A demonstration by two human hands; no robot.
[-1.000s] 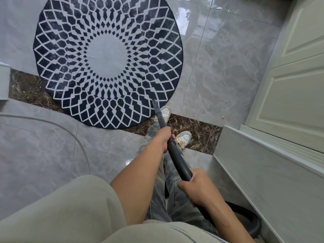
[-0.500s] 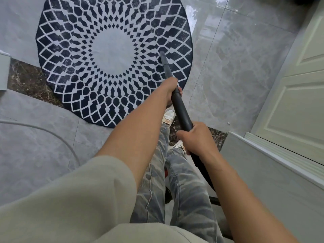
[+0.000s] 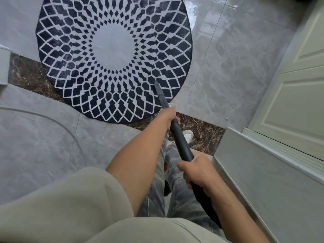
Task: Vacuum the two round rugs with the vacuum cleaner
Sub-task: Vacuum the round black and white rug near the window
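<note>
A round rug [image 3: 114, 46] with a dark blue and white diamond pattern and a plain grey centre lies on the tiled floor ahead of me. Only this one rug is in view. The black vacuum wand [image 3: 180, 141] runs from my lap up to the rug, and its narrow tip touches the rug's lower right part. My left hand [image 3: 169, 118] grips the wand high up, near the rug's edge. Lower down, my right hand [image 3: 196, 171] grips the wand close to my body. The vacuum's body is hidden.
A pale panelled door [image 3: 298, 81] stands at the right, with a grey ledge [image 3: 263, 172] below it. A white cable [image 3: 52, 120] curves over the grey floor tiles at the left. A dark marble strip [image 3: 201, 130] crosses the floor under my shoes.
The wand went forward over the rug towards its centre, then came back. Its tip now sits on the rug's lower right part, and both hands have drawn back with it.
</note>
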